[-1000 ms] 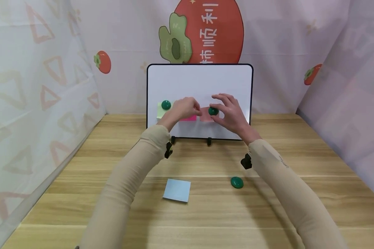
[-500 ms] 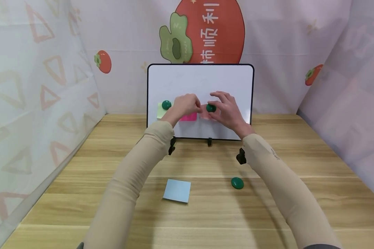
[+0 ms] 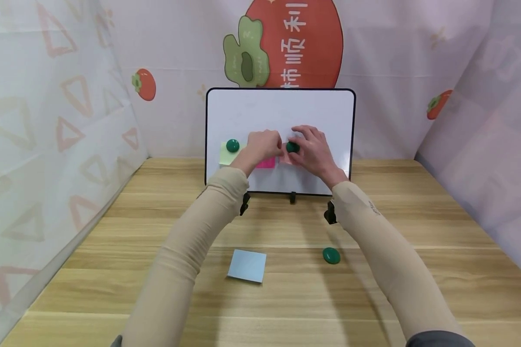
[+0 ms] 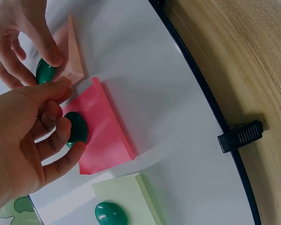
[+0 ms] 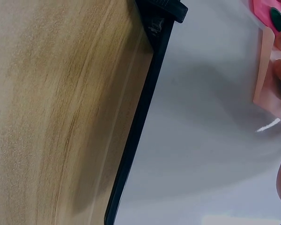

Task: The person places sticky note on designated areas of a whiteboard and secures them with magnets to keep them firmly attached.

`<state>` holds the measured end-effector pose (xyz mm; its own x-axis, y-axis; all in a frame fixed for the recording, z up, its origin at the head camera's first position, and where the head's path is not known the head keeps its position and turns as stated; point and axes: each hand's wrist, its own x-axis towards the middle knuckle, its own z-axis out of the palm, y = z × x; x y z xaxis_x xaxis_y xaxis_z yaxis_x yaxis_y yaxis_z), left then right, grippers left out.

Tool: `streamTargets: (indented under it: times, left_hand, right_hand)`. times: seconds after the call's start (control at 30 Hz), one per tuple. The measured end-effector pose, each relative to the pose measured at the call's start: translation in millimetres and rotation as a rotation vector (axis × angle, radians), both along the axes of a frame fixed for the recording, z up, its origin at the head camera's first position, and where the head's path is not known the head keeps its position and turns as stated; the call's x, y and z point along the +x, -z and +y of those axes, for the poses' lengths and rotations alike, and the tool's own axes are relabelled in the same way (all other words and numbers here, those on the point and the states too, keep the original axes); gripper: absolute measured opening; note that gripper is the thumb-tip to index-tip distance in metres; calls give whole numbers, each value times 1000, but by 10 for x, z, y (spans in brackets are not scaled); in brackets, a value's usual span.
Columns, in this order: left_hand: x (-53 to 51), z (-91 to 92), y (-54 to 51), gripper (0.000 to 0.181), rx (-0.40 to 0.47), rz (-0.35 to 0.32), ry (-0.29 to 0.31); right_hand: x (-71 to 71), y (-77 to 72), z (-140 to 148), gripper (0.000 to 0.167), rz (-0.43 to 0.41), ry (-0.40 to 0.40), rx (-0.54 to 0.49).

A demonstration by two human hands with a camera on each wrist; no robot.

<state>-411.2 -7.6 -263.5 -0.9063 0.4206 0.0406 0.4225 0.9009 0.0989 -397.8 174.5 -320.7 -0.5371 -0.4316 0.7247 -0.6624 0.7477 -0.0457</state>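
Note:
A whiteboard [image 3: 282, 111] stands on the table with both hands at it. My left hand [image 3: 262, 145] pinches the edge of a salmon sticky note [image 4: 75, 58] between thumb and finger. Against that note, my right hand [image 3: 314, 152] holds a round green magnet [image 3: 292, 147] between thumb and fingers. Just left of it a bright pink sticky note [image 4: 103, 133] hangs under another green magnet [image 4: 78, 127], which the left hand mostly hides in the head view. Farther left is a pale green sticky note [image 3: 227, 157] with its own magnet [image 3: 232, 145].
On the wooden table [image 3: 286, 299] lie a light blue sticky note [image 3: 247, 266] and a loose green magnet [image 3: 331, 255]. Black clip feet [image 4: 241, 136] support the board's lower edge. A printed cloth [image 3: 178, 120] hangs behind it.
My right hand has shifted left and slightly up with the magnet. The salmon note has risen a little, and my left hand has moved slightly right and up, still pinching it.

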Motion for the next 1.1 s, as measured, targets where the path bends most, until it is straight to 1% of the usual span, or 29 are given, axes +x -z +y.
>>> streamTargets:
  times: [0.13, 0.3, 0.47, 0.63, 0.9, 1.03, 1.1]
  left_hand:
    - [5, 38, 0, 22, -53, 39, -17]
    - [23, 64, -21, 18, -111, 83, -19]
    - [35, 87, -12, 19, -137, 93, -26]
    - [44, 97, -4, 21, -140, 98, -39]
    - [40, 102, 9, 20, -135, 96, -32]
    - [39, 52, 48, 20, -106, 114, -15]
    - [43, 15, 80, 20, -78, 138, -3]
  right_hand:
    - [-13, -5, -3, 37, -31, 25, 5]
    - [-43, 5, 2, 38, -69, 40, -27]
    - [-64, 31, 54, 38, -105, 54, -60]
    - [-76, 56, 111, 39, -99, 53, -67]
    - [-90, 94, 158, 41, -78, 58, -62]
    - [-55, 102, 178, 44, -82, 50, -49]
    - [-24, 112, 199, 45, -78, 42, -44]
